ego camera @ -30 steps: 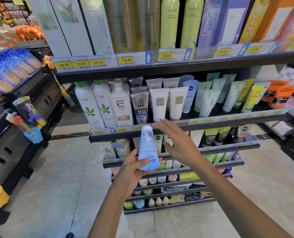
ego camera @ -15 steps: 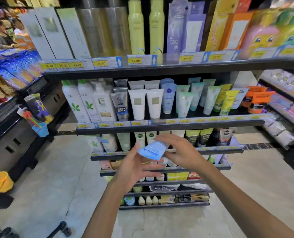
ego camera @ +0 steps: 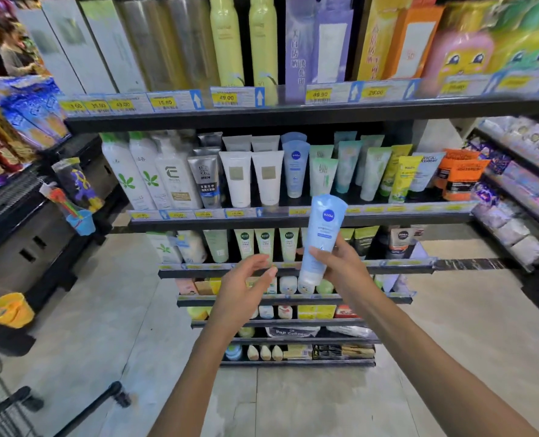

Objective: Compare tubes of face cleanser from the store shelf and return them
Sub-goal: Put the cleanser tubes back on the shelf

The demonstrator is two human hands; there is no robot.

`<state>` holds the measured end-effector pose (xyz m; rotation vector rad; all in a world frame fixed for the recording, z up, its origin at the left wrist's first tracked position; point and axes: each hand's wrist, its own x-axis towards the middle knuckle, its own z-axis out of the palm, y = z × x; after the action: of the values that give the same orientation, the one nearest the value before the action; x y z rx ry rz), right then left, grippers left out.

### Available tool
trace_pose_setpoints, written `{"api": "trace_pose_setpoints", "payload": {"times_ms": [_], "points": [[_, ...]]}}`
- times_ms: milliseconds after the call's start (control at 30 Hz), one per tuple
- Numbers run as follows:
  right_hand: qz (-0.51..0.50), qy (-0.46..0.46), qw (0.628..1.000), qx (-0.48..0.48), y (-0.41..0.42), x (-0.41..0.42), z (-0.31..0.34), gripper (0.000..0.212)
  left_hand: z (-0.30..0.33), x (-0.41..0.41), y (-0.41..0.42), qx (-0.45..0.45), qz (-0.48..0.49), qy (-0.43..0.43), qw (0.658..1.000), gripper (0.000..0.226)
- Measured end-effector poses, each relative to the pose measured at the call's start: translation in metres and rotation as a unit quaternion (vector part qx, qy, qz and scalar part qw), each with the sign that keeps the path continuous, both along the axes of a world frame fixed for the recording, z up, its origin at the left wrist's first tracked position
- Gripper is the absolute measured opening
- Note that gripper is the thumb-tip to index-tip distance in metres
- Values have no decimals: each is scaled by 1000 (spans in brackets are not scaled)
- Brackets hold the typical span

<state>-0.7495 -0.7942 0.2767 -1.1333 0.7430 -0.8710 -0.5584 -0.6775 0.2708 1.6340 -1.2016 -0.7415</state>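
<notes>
While the shelving unit (ego camera: 293, 115) fills most of the view, its cleanser shelf (ego camera: 387, 216) carries 3 white pump bottles (ego camera: 173, 181) at left, then 1 grey men's tube (ego camera: 205, 181), 2 white tubes (ego camera: 251, 178) in the front row, 1 blue Nivea tube on the shelf (ego camera: 295, 168), and a run of green, yellow and orange tubes to the right, too overlapped to count. 2 bare hands in front. Right hand (ego camera: 343, 266) grips 1 held blue Nivea tube (ego camera: 321, 238) by its lower half, crimped end up, tilted slightly right, in front of the shelf edge and not on it. Left hand (ego camera: 246, 288) is just left of the tube, fingers loosely spread, holding nothing, not touching it.
</notes>
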Motion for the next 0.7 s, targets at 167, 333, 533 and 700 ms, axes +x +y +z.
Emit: {"api": "trace_pose_setpoints", "payload": {"times_ms": [167, 333, 533, 700], "points": [[-43, 67, 996, -29, -12, 13, 4, 41, -3, 30, -34, -17, 18, -183, 983, 46], [-84, 113, 988, -67, -34, 39, 14, 38, -4, 68, -85, -41, 33, -330, 943, 48], [-151, 111, 979, -76, -58, 71, 28, 51, -14, 101, -132, -77, 16, -442, 893, 45], [-190, 115, 968, -114, -74, 89, 36, 46, -18, 111, -149, -76, 19, -466, 882, 33]]}}
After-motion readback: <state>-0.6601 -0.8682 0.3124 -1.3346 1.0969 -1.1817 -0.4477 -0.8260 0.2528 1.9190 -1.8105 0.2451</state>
